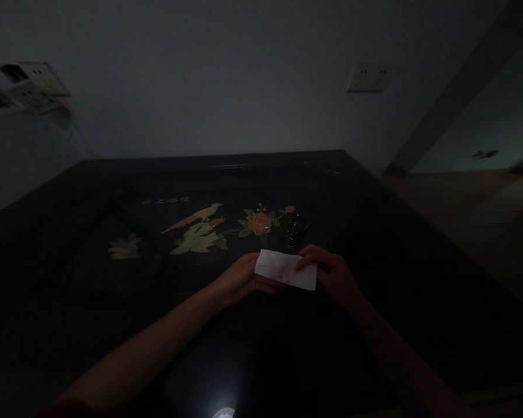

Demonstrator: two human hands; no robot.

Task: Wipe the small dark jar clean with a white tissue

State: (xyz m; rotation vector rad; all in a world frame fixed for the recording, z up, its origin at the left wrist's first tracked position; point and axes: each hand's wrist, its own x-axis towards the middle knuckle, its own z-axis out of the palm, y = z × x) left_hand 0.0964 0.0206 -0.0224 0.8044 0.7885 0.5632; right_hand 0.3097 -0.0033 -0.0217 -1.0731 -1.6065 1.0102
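Both hands hold a folded piece of white paper [283, 267] above the dark table. My left hand [239, 280] supports its left end from below, with the fingers partly hidden behind it. My right hand [326, 270] grips the right end, its fingers lying over the face of the paper and its thumb side hard to make out in the dim light. Just beyond the paper, a dark, glossy rounded item [294, 225] rests on the table; its kind cannot be told.
The black glossy table [244, 342] bears an inlaid picture of a bird [198, 217] and a pink flower [260, 223]. Behind it rises a pale wall with a double socket [368, 78]. More sockets [43, 78] are at the left. Wooden floor [457, 203] shows on the right.
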